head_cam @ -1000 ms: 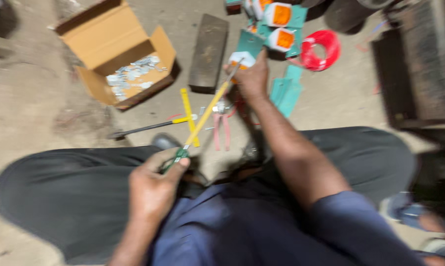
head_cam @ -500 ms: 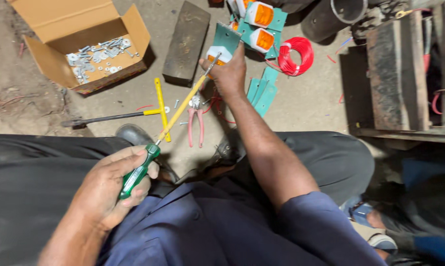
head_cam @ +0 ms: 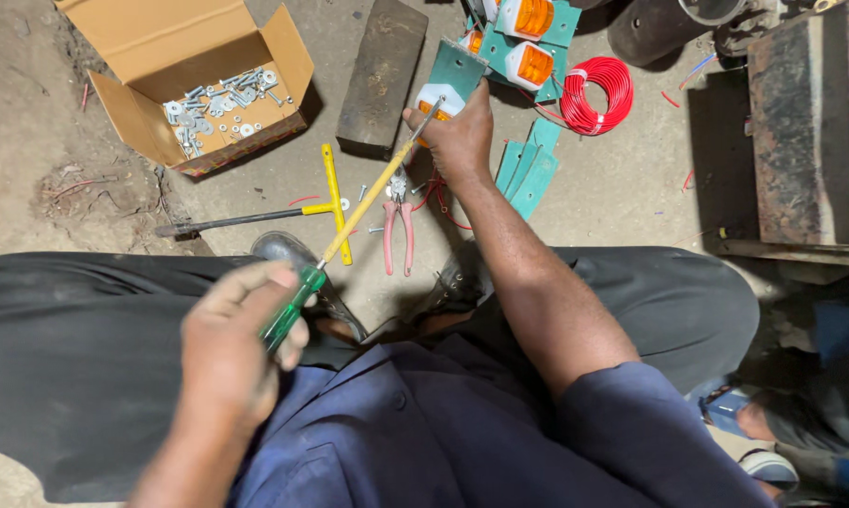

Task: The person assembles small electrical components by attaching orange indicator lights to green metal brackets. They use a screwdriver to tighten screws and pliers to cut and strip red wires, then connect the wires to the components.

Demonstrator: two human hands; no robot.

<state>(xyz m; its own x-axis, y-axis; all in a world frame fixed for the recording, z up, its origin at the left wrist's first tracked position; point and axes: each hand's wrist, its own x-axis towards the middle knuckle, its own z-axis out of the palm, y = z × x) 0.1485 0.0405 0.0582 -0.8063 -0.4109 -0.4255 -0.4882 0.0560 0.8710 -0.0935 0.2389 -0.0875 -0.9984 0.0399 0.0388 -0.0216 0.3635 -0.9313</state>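
Head view: a seated person in dark trousers and a blue shirt works over a concrete floor (head_cam: 255,198), seen from above; only this one view is given

Left hand: the left hand (head_cam: 231,353) is curled shut around the green handle of a long screwdriver (head_cam: 349,221); its yellow shaft runs up and to the right, its tip ending at the lamp unit

Right hand: the right hand (head_cam: 457,141) is clamped over an orange lamp unit (head_cam: 436,102) on a green metal bracket (head_cam: 457,68), fingers folded down on it; the unit rests on the floor just beyond the person's feet

Near the work: pink-handled pliers (head_cam: 396,230) lie just below the right hand; a yellow T-handled tool (head_cam: 335,202) lies just left of the shaft; spare green plates (head_cam: 528,174) sit just right of the wrist

Further out: an open cardboard box (head_cam: 189,89) holds loose bolts and washers; a dark block (head_cam: 382,75) lies between the box and the lamp unit; a coil of red wire (head_cam: 598,94) and two more orange lamps (head_cam: 528,42) lie at the top

Risk, as judged: the shaft is long and held at a shallow angle, so the tip may jump off the fastener; it would then run toward the fingers holding the unit; a loosened screw could roll away among the floor litter
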